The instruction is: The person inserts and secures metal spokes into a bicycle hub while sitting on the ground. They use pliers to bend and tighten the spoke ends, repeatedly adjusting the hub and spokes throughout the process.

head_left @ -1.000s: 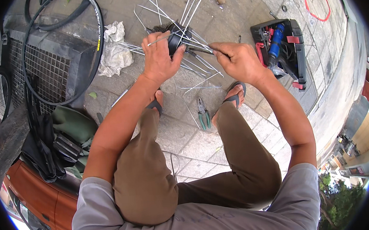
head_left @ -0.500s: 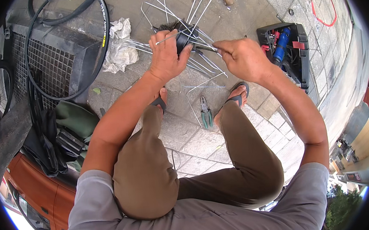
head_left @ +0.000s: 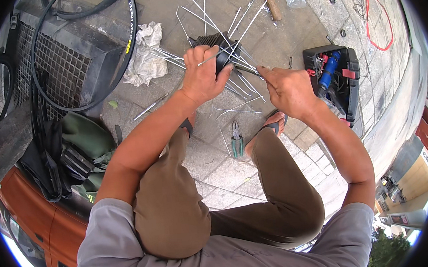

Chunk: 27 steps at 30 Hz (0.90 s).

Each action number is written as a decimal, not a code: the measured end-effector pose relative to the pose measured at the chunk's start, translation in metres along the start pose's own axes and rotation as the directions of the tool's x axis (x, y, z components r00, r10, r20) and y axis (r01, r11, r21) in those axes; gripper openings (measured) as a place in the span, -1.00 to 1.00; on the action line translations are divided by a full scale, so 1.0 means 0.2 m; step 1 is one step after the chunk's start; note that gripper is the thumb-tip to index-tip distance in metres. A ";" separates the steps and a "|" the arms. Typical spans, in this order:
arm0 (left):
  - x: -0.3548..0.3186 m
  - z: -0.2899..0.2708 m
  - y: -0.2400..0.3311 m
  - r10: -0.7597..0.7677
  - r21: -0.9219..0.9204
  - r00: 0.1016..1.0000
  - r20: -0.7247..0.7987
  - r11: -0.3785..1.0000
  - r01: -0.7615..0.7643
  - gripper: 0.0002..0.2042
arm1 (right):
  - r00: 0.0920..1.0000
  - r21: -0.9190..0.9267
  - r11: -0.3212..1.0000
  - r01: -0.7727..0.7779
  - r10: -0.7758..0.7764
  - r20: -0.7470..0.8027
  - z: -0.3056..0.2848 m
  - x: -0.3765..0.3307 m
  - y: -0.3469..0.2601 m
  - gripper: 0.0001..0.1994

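Observation:
My left hand point(head_left: 203, 74) is closed around a black bicycle hub point(head_left: 223, 61), thumb on the near side and fingers over the top. A ribbed dark sprocket stack point(head_left: 209, 41) shows at the hub's far end. Loose silver spokes point(head_left: 251, 19) stick out from the hub in many directions. My right hand point(head_left: 290, 91) grips a thin dark tool point(head_left: 248, 69), its tip against the hub among the spokes; its exact kind is hidden by the fingers. Pliers with green handles point(head_left: 237, 141) lie on the paving between my feet.
A black toolbox point(head_left: 356, 91) with a blue tool inside stands open at the right. At the left are a bicycle rim point(head_left: 37, 76), a crumpled white cloth point(head_left: 142, 66) and a green bag point(head_left: 86, 137). A wooden handle point(head_left: 269, 0) and a red loop point(head_left: 368, 26) lie farther off.
The whole view has shifted, so the ground things and both hands sit a little differently in it. Both hands keep their grip on the hub and the tool.

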<state>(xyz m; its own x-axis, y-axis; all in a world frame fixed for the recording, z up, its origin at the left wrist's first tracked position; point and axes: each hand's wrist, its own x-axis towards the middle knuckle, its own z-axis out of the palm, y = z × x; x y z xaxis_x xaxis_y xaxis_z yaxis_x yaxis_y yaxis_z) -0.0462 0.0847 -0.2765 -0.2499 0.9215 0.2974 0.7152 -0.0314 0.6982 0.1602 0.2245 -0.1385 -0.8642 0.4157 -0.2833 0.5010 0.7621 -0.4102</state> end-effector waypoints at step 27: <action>-0.04 -0.19 0.02 -0.040 0.088 0.998 -0.056 0.995 0.045 -0.46 | 0.992 -0.141 0.988 -0.063 0.046 -0.121 0.02 -0.06 -0.12 -0.60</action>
<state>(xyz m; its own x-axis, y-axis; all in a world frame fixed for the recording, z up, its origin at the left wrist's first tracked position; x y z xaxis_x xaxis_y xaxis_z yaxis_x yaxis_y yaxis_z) -0.0660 0.0631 -0.2515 -0.3143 0.8989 0.3051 0.7578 0.0440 0.6510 0.1591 0.1995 -0.1296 -0.8396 0.5069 -0.1949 0.5427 0.7970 -0.2651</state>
